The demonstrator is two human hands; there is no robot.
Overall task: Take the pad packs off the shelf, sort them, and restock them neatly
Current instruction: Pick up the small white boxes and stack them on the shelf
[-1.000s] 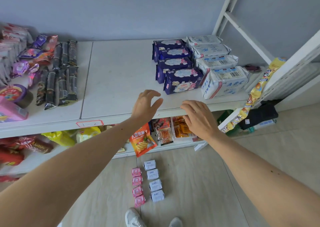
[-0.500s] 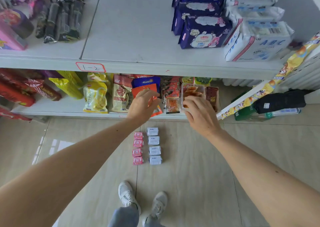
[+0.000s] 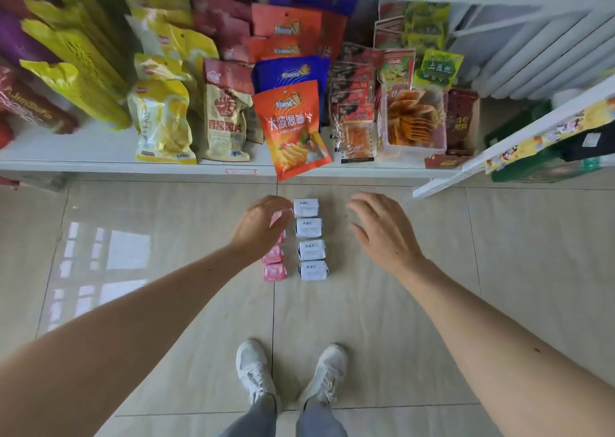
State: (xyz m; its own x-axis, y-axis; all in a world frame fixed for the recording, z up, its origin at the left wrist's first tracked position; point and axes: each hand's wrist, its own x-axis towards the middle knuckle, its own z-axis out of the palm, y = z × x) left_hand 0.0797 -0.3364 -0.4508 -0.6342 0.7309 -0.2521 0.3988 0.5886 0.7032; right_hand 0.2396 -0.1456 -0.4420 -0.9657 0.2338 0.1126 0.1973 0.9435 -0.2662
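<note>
Two short columns of small pad packs lie on the tiled floor in front of the shelf. The white packs form the right column, several of them, all in plain sight. The pink packs form the left column. My left hand hovers over the upper pink packs and hides them, fingers loosely curled, holding nothing. Just right of the white column, my right hand reaches down with its fingers spread, apart from the packs.
The low white shelf is crammed with snack bags; an orange chip bag hangs over its front edge just above the packs. A white slanted rack juts out at right. My two white shoes stand below the packs.
The view has dropped from the top shelf with its large purple and white packs to the floor. Both hands came down and now hover by the small packs.
</note>
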